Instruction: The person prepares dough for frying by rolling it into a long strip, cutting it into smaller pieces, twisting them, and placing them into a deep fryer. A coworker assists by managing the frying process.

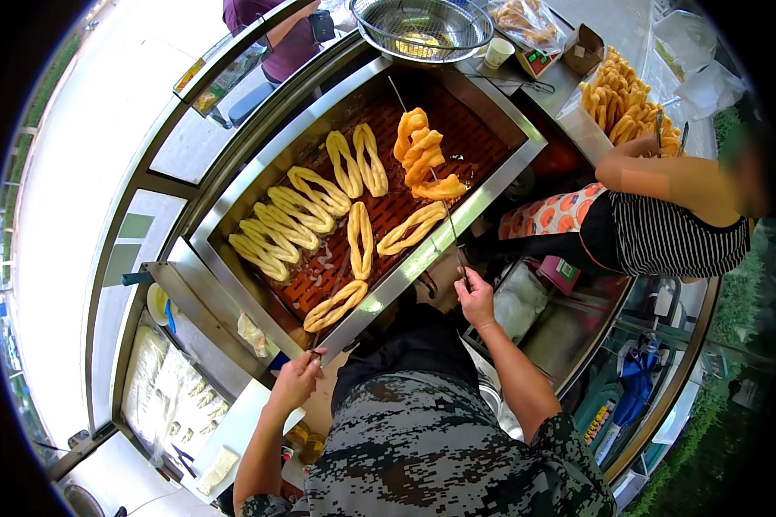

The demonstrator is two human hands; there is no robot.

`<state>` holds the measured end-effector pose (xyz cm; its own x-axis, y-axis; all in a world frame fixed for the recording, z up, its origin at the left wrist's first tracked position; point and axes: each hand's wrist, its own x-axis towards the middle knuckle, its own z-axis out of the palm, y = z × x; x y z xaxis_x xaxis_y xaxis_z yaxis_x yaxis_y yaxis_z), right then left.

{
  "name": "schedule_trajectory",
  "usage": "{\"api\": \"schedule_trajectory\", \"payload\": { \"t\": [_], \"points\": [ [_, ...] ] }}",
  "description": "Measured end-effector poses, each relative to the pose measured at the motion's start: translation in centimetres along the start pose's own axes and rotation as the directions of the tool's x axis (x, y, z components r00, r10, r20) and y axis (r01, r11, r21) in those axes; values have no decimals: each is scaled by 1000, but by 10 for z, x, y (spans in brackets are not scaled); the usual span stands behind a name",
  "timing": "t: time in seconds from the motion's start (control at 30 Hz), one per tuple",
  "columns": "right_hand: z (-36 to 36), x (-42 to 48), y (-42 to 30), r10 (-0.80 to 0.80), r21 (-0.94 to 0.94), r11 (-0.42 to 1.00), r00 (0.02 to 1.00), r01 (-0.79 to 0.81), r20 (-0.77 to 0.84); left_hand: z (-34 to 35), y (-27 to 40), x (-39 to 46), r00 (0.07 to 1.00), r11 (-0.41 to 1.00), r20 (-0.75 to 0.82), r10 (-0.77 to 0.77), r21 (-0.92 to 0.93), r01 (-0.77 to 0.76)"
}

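Note:
My right hand (pixel 476 300) grips the handle end of a long thin metal skewer (pixel 453 227). Several golden fried dough twists (pixel 422 155) are threaded along it above the oil of a rectangular fryer (pixel 398 253). At the fryer's lower left corner, my left hand (pixel 299 381) is closed on the end of a thin rod (pixel 315 342), whose far part is hidden among the dough. Paler looped dough strips (pixel 277 226) float in a row on the left side of the oil. Single loops (pixel 360 240) lie near the middle and the near edge.
A co-worker (pixel 672 220) at the right holds tongs over a bin of fried twists (pixel 627 103). A wire strainer over a metal bowl (pixel 420 32) stands behind the fryer. Raw dough under plastic film (pixel 168 381) lies at lower left. Another person (pixel 291 45) stands beyond the glass.

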<state>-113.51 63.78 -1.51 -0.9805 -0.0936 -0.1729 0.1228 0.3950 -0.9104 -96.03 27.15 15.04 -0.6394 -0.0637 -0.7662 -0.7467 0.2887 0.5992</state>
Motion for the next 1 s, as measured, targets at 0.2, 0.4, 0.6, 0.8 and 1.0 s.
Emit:
{"api": "schedule_trajectory", "payload": {
  "t": [0.2, 0.4, 0.6, 0.8, 1.0],
  "points": [
    [-6, -1, -6, 56, -12, 998, 997, -56, -44, 16, -28, 26, 990, 881, 42, 138, 452, -142],
    [-9, -5, -9, 52, -63, 996, 997, -56, -63, 9, -40, 57, 968, 791, 141, 209, 557, -252],
    [-15, -8, -16, -14, -136, 991, 997, 4, -75, -14, -16, 67, 844, 825, 529, -89, -435, 360],
    [-15, -5, -18, 16, -98, 995, 995, -26, -99, 16, 0, 105, 878, 781, 479, 7, -551, 295],
    [-16, -4, -13, 56, -25, 998, 994, -58, -94, 53, 27, 114, 996, 976, 91, 9, -217, 11]
  ]
}}
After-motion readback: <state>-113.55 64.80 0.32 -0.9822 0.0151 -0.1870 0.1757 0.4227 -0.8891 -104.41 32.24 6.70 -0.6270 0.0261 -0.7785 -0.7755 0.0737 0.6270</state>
